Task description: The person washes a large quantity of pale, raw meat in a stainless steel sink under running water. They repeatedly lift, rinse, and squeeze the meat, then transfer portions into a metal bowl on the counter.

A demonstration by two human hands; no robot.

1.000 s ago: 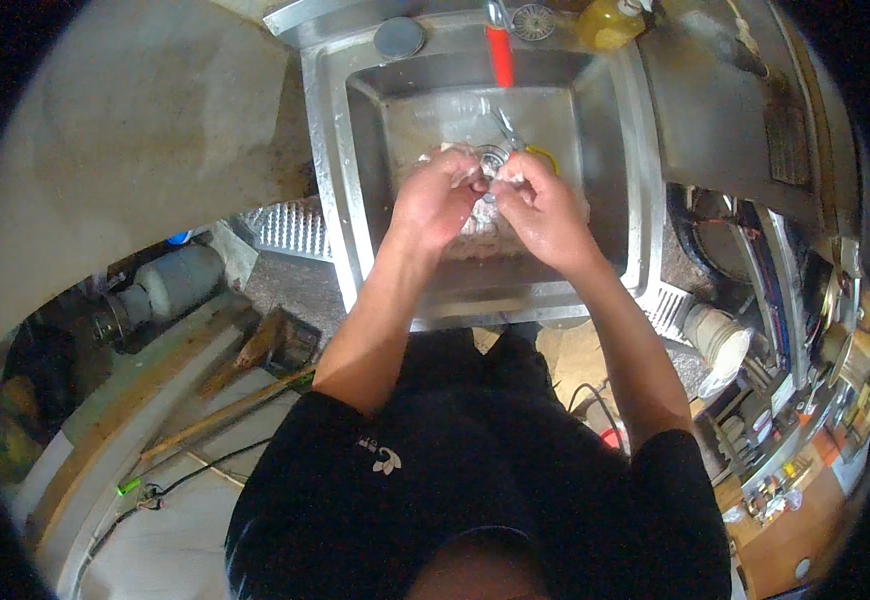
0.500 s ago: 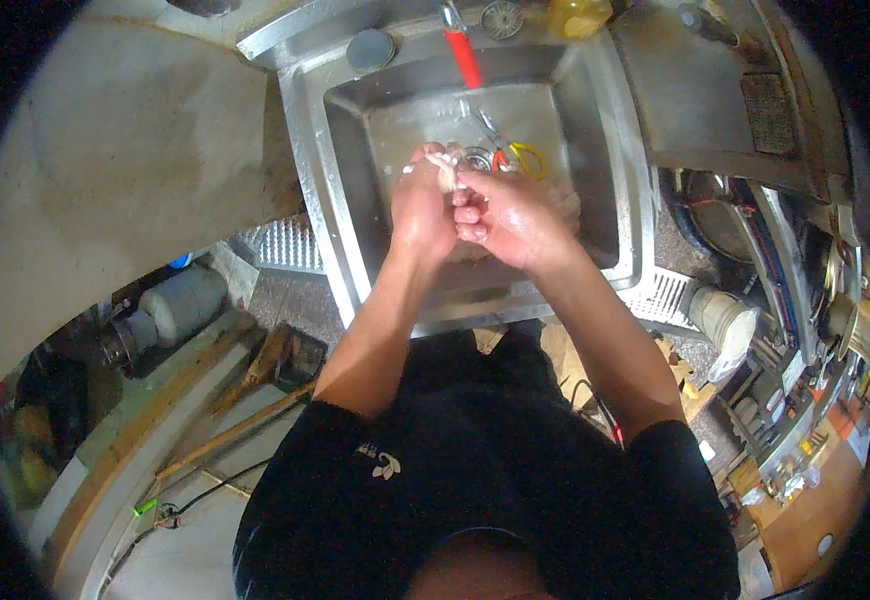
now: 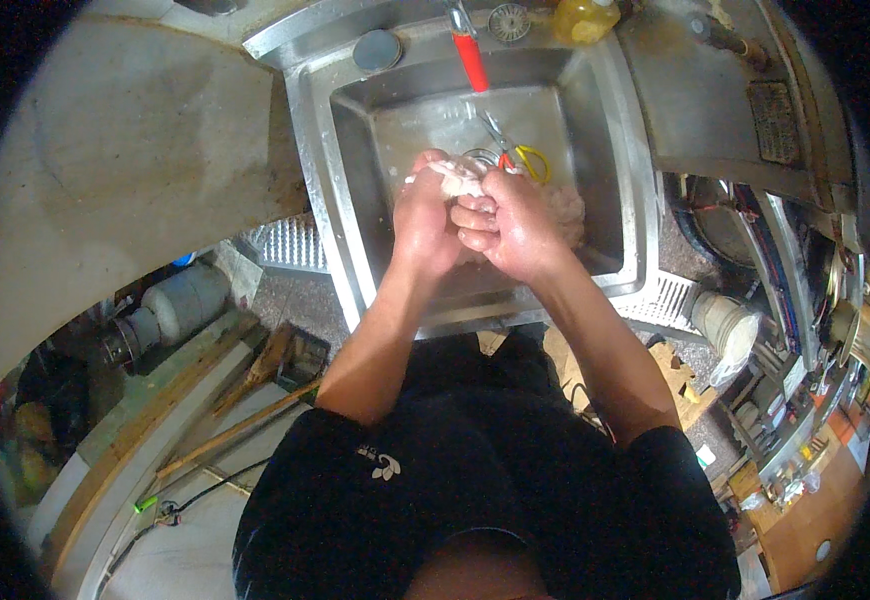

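Observation:
Both my hands are over the steel sink (image 3: 340, 180), close together and wet. My left hand (image 3: 423, 222) is closed round a soft, whitish piece of raw meat (image 3: 462, 180); its exact kind is hard to make out. My right hand (image 3: 517, 222), fingers curled, grips the same piece from the right side. More pale pink meat (image 3: 565, 212) lies in the sink behind and right of my right hand, partly hidden by it. Just beyond my hands, scissors (image 3: 528, 163) with red and yellow handles lie beside the partly covered drain.
A tap with a red end (image 3: 469, 66) hangs over the sink's far side. On the back ledge stand a round grey lid (image 3: 377, 50), a drain strainer (image 3: 508, 22) and a yellow bottle (image 3: 585, 20). Steel worktops flank the sink, and a gas cylinder (image 3: 185, 303) stands at lower left.
My right hand has turned and its fingers have curled tighter round the meat. More of the whitish piece shows between my hands. The whole view has shifted slightly.

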